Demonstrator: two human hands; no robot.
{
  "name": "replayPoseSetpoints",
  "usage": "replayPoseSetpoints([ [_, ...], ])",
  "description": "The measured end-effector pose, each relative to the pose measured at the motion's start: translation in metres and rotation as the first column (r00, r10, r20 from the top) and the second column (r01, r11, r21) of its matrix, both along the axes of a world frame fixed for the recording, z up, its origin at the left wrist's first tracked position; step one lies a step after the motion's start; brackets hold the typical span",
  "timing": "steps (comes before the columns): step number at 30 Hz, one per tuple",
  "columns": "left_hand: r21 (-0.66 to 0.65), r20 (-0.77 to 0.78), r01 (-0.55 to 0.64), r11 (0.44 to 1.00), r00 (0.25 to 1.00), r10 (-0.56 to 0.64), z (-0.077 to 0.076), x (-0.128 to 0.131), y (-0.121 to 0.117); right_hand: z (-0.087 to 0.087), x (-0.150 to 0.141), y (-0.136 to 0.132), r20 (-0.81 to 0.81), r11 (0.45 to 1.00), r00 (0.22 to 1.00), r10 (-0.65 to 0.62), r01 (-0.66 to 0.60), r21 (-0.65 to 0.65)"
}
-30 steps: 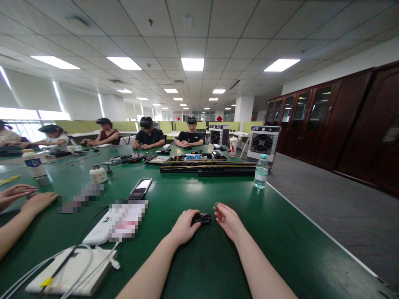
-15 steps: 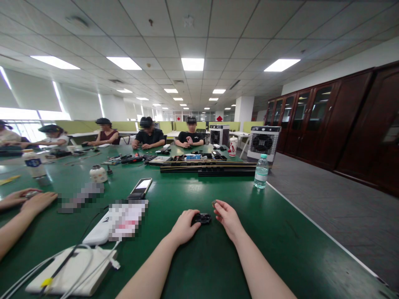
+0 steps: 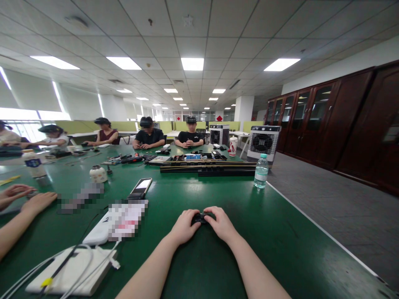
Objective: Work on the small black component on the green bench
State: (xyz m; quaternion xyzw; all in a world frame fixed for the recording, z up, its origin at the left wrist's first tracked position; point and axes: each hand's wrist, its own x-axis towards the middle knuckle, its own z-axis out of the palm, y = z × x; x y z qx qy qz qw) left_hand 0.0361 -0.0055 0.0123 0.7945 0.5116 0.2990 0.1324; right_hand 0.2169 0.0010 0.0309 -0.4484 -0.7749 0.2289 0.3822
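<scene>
A small black plastic housing (image 3: 200, 218) lies on the green table right in front of me, its inside too small to make out. My left hand (image 3: 183, 225) is closed around its left end, thumb at the near side and fingers over the far side. From the right, my right hand (image 3: 220, 224) reaches its other end, with thumb and index finger bent together over the housing. Whatever those right fingertips pinch is hidden.
Left of me are a white power bank (image 3: 99, 227), a white box with cables (image 3: 71, 272) and a phone (image 3: 141, 187). A water bottle (image 3: 261, 172) stands near the right edge. Black trays (image 3: 208, 167) lie ahead. A co-worker's hands (image 3: 34, 199) are at far left; others sit opposite.
My right hand has come left and down onto the housing, with the small piece it pinched now out of sight. My left hand stays put. The left co-worker's far hand has lifted slightly.
</scene>
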Motion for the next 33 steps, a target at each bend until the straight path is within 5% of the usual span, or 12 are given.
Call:
replayPoseSetpoints([
  [8,0.009,0.008,0.004,1.0,1.0,-0.004,-0.0002,0.0004,0.0004,-0.0069,-0.0006,0.0012,0.213,1.0,0.977,0.014,-0.009,-0.024],
  [19,-0.001,-0.005,-0.01,1.0,1.0,0.01,-0.0012,0.0001,0.0013,-0.0091,0.0051,0.0058,-0.016,0.987,1.0,-0.022,0.019,-0.159],
  [33,-0.025,-0.03,-0.033,0.999,0.999,0.032,-0.0029,0.0004,0.0019,-0.008,0.0058,0.0044,-0.006,0.983,0.999,-0.04,0.038,-0.181],
])
